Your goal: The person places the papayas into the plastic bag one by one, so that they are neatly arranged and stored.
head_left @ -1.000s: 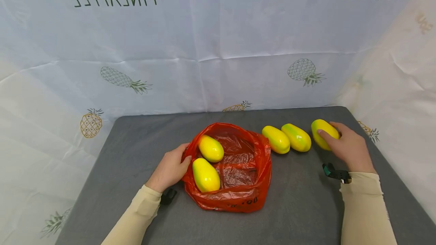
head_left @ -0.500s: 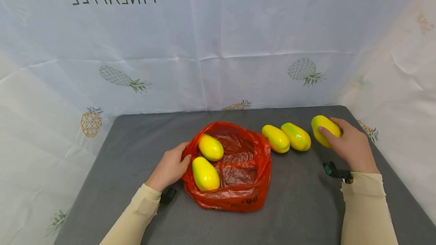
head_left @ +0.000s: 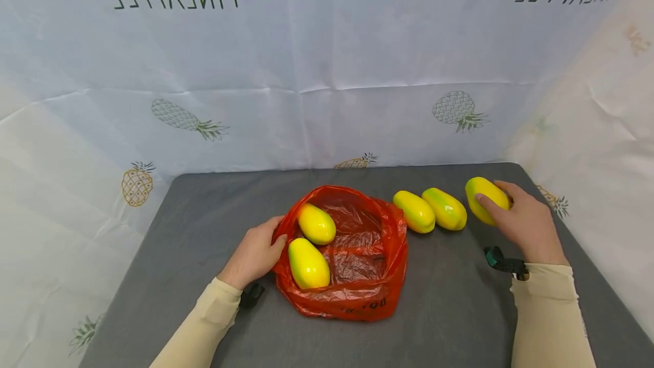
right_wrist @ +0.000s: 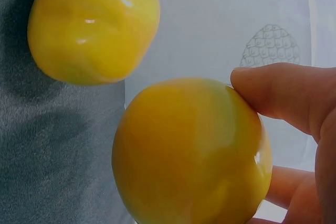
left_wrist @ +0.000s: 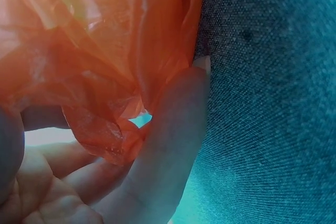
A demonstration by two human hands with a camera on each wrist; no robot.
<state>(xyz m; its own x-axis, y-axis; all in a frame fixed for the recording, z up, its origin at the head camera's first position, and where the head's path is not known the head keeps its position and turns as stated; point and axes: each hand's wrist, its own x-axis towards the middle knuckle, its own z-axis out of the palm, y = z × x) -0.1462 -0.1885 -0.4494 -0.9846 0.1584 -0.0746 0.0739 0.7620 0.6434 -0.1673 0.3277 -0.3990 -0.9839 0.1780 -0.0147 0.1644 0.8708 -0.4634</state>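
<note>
A red plastic bag [head_left: 352, 294] lies with its mouth spread wide at the middle of the table. Two yellow mangoes [head_left: 309, 264] rest inside it, against its left side. My left hand [head_left: 254, 251] pinches the bag's left rim; in the left wrist view the thin red film [left_wrist: 105, 129] runs between thumb and fingers. Over at the right, my right hand [head_left: 528, 220] grips another yellow mango [head_left: 486, 199] with greenish edges, thumb on the near side. The right wrist view shows this mango [right_wrist: 189, 156] held at its side, raised over the table.
Two more mangoes [head_left: 444, 209] lie side by side between the bag and my right hand, the nearer one right at the bag's edge. The dark grey table [head_left: 219, 203] ends at a white curtain [head_left: 306, 72] printed with pineapples.
The mango in my right hand has risen slightly off the table and stays near the same spot. My left hand and the bag hold still.
</note>
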